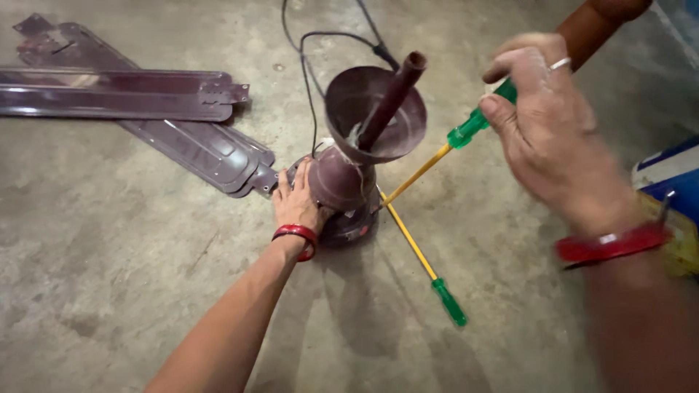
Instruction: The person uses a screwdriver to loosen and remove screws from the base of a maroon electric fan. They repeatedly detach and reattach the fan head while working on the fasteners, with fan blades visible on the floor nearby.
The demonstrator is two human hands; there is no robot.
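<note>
Standing at the centre of the concrete floor [109, 240] is a maroon ceiling fan motor [342, 182], its down rod [389, 98] and cup-shaped canopy [375, 116] tilted up toward the far right. The left hand [295, 204], red bangle at the wrist, presses against the motor's left side with fingers curled around the housing. The right hand [546, 131] grips the green handle of a screwdriver [444, 149], fingers closed, its yellow shaft angled down to the motor's right side. A second screwdriver [422, 262] lies just right of the motor. Detached fan blades [145, 102] rest far left. A black cable [313, 73] trails beyond.
</note>
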